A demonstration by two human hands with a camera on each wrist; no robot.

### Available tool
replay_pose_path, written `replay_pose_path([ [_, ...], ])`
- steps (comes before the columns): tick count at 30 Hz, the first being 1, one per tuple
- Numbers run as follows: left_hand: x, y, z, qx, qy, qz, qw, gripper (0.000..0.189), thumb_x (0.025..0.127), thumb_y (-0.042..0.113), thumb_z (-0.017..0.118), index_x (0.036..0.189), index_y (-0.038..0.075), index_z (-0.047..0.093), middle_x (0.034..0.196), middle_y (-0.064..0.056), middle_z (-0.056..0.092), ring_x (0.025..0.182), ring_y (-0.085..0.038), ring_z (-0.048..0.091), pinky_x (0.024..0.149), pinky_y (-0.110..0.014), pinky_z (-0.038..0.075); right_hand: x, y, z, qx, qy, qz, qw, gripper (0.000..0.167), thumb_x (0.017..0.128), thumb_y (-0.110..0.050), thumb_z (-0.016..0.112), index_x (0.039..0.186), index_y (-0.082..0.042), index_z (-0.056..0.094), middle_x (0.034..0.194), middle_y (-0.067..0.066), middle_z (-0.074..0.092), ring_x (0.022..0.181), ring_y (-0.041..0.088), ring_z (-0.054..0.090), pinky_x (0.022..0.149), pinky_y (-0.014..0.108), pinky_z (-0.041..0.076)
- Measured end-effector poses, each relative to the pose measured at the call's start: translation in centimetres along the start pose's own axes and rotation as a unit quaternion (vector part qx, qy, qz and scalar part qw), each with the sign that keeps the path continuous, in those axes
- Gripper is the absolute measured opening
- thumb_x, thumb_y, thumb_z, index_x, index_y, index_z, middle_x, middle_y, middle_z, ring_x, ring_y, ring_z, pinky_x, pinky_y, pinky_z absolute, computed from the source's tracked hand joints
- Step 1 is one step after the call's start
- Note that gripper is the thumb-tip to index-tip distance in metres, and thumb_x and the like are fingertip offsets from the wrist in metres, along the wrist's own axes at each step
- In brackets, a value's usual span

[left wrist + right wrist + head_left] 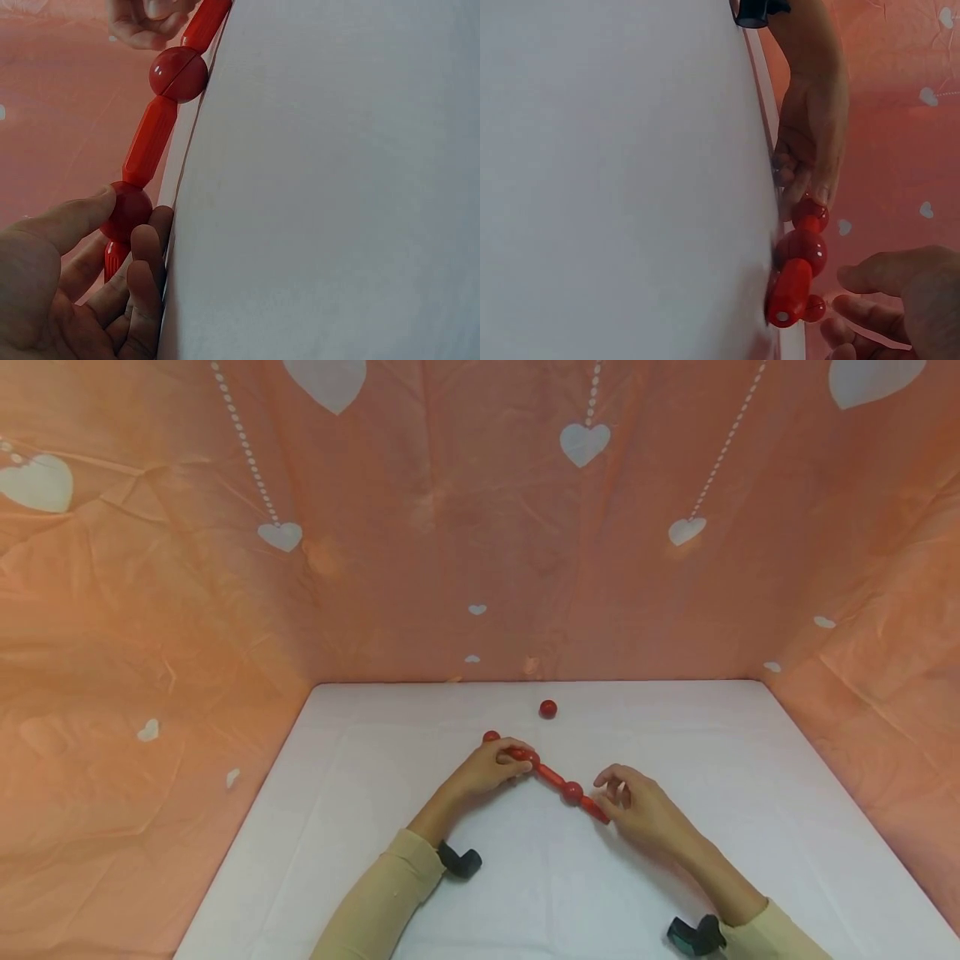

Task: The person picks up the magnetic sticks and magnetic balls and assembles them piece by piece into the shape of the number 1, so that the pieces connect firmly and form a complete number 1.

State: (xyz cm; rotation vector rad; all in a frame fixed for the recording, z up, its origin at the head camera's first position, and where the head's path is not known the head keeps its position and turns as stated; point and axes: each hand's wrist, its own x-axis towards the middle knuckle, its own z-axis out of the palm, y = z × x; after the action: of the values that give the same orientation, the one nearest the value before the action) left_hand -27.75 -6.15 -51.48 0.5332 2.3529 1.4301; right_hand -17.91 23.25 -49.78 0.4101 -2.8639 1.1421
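Observation:
A chain of red balls and red rods (551, 776) runs slantwise over the white table, joined end to end. My left hand (491, 768) grips it towards its far left part; in the left wrist view thumb and fingers pinch a red ball (129, 211). Beside the chain's near right end my right hand (648, 814) hovers, fingers loosely bent and holding nothing. A gap shows between that hand (907, 300) and the end rod (791, 292) in the right wrist view. Another red ball (491, 737) peeks out behind the left hand.
Apart from the chain, a single red ball (548, 709) lies near the back of the white table (375, 727). Orange cloth (450, 552) with pale hearts surrounds the table at back and sides. Dark wrist camera mounts (460, 862) sit at both wrists.

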Motion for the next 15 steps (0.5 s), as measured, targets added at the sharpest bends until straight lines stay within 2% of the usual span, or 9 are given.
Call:
replay_pose_path([
  [7,0.1,-0.2,0.1,0.001,0.004,-0.001,1.0000,0.034,0.101,0.035,0.077,0.133,0.022,0.073,0.091,0.002,0.075,0.084,-0.017,0.068,0.081,-0.031,0.056,1.4,-0.8,-0.6,0.015,0.006,0.002,0.9999,0.023,0.099,-0.014,0.078,0.119,-0.009,0.069,0.097,0.001,0.064,0.081,0.019,0.056,0.061,0.025,0.052],
  [15,0.0,-0.1,0.1,0.001,0.006,-0.004,1.0000,0.032,0.101,0.036,0.077,0.131,0.024,0.074,0.091,0.002,0.075,0.083,-0.017,0.068,0.079,-0.032,0.056,3.7,-1.2,-0.9,0.015,0.010,-0.001,0.9998,0.026,0.099,-0.013,0.078,0.122,-0.006,0.068,0.102,0.004,0.066,0.084,0.020,0.057,0.065,0.024,0.052],
])
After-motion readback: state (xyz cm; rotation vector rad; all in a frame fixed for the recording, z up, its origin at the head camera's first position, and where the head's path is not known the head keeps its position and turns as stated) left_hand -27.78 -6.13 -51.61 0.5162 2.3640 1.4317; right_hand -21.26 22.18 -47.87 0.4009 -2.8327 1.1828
